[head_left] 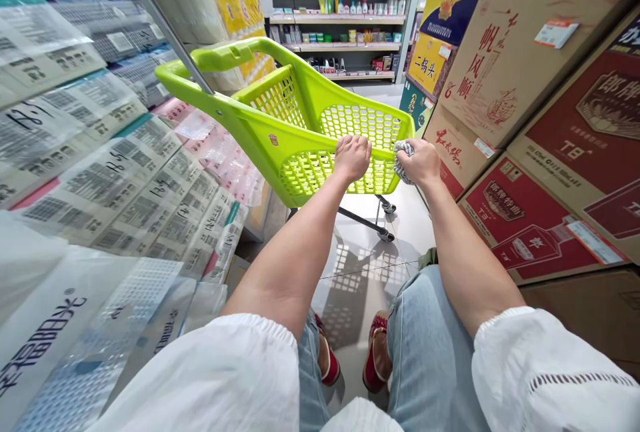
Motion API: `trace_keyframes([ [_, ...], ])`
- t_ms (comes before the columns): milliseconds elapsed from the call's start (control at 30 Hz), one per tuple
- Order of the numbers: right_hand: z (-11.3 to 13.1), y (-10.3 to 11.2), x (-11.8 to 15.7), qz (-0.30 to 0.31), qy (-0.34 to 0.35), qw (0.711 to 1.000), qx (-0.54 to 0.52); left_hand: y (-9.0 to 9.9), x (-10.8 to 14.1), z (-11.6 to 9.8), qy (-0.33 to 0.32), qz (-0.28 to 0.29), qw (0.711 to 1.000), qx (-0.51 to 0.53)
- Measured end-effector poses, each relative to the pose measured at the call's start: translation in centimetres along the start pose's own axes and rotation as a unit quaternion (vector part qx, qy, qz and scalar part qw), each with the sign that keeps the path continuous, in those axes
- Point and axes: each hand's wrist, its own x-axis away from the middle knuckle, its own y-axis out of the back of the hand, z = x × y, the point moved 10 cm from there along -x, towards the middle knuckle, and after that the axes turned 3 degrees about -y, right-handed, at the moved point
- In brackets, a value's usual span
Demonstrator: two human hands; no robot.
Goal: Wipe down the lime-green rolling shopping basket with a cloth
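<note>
A lime-green plastic shopping cart [310, 135] with perforated sides stands angled across the aisle in front of me. My left hand [353, 157] is closed over the top rim of its near side. My right hand [423, 162] is closed around a bunched grey-and-white cloth [404, 161], at the cart's right-hand end corner. Whether the cloth presses on the rim there, I cannot tell. The cart's handle [225, 53] is at the upper left, away from both hands. Below the basket, the dark frame and casters [386, 235] rest on the floor.
Stacked, plastic-wrapped packs [125, 172] line the left side close to the cart. Cardboard cartons [540, 199] rise on the right beside my right arm. A grey metal pole [160, 15] slants down to the cart's handle. Shelves of goods [345, 19] stand behind.
</note>
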Motion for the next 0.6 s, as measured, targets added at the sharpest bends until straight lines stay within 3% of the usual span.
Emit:
trace_keyframes([
  [200,6.1,-0.3,0.9,-0.030,0.085,0.996,-0.023,-0.1,0.2,-0.2,0.005,0.009,1.000,0.002],
  [267,6.7,-0.3,0.9,-0.030,0.095,0.995,-0.022,0.0,0.2,-0.2,-0.007,0.006,1.000,-0.002],
  [500,0.1,-0.1,-0.3,0.017,-0.017,1.000,-0.017,0.1,-0.1,0.4,-0.020,0.002,1.000,0.010],
  [600,0.0,0.0,-0.2,0.020,-0.026,0.999,-0.027,0.2,-0.1,0.7,-0.021,-0.001,1.000,0.013],
])
